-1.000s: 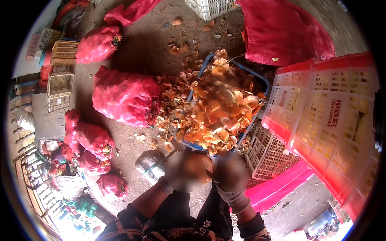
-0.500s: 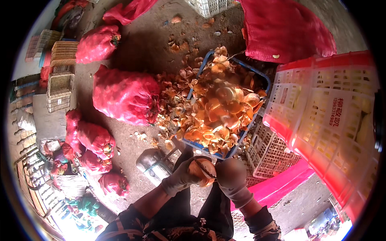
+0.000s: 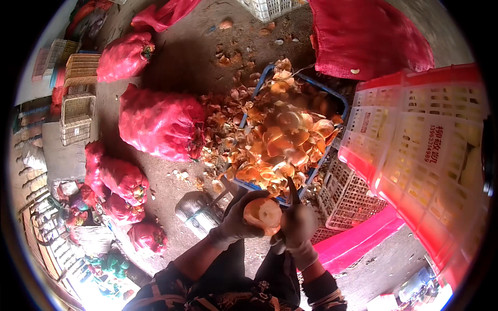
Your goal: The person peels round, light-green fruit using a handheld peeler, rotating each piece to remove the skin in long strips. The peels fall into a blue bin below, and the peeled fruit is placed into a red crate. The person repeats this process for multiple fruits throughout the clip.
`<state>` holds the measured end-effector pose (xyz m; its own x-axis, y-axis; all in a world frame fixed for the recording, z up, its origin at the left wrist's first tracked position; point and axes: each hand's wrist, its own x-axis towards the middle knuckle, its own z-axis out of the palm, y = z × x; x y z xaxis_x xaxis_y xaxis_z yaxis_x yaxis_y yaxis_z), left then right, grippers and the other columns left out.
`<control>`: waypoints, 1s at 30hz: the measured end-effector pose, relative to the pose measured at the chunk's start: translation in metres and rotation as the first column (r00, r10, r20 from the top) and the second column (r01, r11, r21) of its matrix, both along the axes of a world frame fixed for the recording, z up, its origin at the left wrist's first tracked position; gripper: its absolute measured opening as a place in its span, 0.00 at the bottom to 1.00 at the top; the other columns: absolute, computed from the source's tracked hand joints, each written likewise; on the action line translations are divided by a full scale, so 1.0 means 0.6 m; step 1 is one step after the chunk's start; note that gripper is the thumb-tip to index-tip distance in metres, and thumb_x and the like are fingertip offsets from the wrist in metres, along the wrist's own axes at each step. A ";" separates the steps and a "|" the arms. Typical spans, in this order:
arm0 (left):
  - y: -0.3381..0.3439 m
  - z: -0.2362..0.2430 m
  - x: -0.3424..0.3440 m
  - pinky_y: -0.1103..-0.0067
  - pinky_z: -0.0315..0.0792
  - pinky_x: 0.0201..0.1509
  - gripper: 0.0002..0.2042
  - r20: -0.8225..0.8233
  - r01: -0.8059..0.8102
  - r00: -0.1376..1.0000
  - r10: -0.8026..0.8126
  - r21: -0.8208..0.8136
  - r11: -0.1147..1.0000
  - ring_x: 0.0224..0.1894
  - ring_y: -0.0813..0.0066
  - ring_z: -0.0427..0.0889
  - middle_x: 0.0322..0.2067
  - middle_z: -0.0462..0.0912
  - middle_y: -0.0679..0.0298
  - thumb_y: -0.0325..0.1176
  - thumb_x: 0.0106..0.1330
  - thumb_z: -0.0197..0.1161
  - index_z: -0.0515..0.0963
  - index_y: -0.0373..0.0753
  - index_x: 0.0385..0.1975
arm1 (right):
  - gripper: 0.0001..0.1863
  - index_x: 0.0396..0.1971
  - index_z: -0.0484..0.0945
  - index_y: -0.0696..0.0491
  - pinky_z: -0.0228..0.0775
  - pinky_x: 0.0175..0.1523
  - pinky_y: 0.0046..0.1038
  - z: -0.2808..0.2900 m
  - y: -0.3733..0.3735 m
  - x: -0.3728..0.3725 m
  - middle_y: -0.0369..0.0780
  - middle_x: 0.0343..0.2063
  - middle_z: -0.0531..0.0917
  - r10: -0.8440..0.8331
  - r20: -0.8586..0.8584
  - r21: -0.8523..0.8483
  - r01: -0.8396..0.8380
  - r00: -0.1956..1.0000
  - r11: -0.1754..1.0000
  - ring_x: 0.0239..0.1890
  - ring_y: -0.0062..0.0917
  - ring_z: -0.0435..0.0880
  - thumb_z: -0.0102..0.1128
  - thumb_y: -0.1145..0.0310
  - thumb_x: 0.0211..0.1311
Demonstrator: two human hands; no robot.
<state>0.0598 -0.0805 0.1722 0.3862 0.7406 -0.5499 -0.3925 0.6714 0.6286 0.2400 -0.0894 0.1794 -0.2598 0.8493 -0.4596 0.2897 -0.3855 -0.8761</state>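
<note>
My left hand (image 3: 236,220), in a greyish glove, is closed around a large onion (image 3: 262,214). The onion's upper side is pale and partly bare, with orange-brown skin on the rest. Just to the right, my gloved right hand (image 3: 299,239) grips a knife (image 3: 292,189), its dark blade pointing away from me and apart from the onion. Part of this hand is blurred, so the knife's handle is hidden. Beyond both hands lies a heap of orange-brown onion skins (image 3: 285,147) in a blue-rimmed crate (image 3: 340,99).
At the left stand several full red mesh sacks (image 3: 161,122). White-and-red plastic crates (image 3: 399,124) rise at the right, beside a lower pale crate (image 3: 345,197). A low cylindrical seat or canister (image 3: 199,213) sits left of my knees. Loose skins (image 3: 228,106) litter the floor.
The knife has left the onion's surface, and its blade now points forward toward the heap. The onion has been turned, showing its pale side upward. My right hand has shifted slightly down.
</note>
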 end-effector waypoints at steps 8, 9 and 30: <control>0.024 0.023 -0.005 0.77 0.63 0.59 0.44 -0.477 0.354 0.856 -0.199 0.260 0.898 0.56 0.74 0.67 0.52 0.69 0.61 0.29 0.40 0.77 0.59 0.36 0.60 | 0.16 0.40 0.74 0.56 0.68 0.31 0.30 -0.003 -0.011 0.001 0.40 0.27 0.75 -0.261 -0.109 -0.323 0.214 0.959 0.922 0.28 0.30 0.76 0.60 0.69 0.50; 0.028 0.027 -0.007 0.77 0.63 0.59 0.43 -0.553 0.456 0.795 -0.247 0.278 0.846 0.56 0.74 0.67 0.53 0.69 0.61 0.29 0.40 0.77 0.59 0.36 0.60 | 0.14 0.39 0.75 0.55 0.68 0.31 0.31 0.000 -0.005 0.008 0.40 0.28 0.75 -0.012 0.138 -0.087 0.024 0.990 0.996 0.28 0.31 0.75 0.59 0.70 0.50; 0.030 0.018 -0.013 0.69 0.68 0.51 0.34 -0.814 0.598 0.555 -0.171 0.247 0.762 0.48 0.54 0.72 0.44 0.70 0.52 0.35 0.37 0.75 0.68 0.36 0.48 | 0.05 0.15 0.72 0.52 0.61 0.30 0.38 0.022 -0.039 0.022 0.42 0.21 0.69 0.352 0.539 0.089 -0.468 0.765 0.879 0.27 0.37 0.70 0.58 0.72 0.43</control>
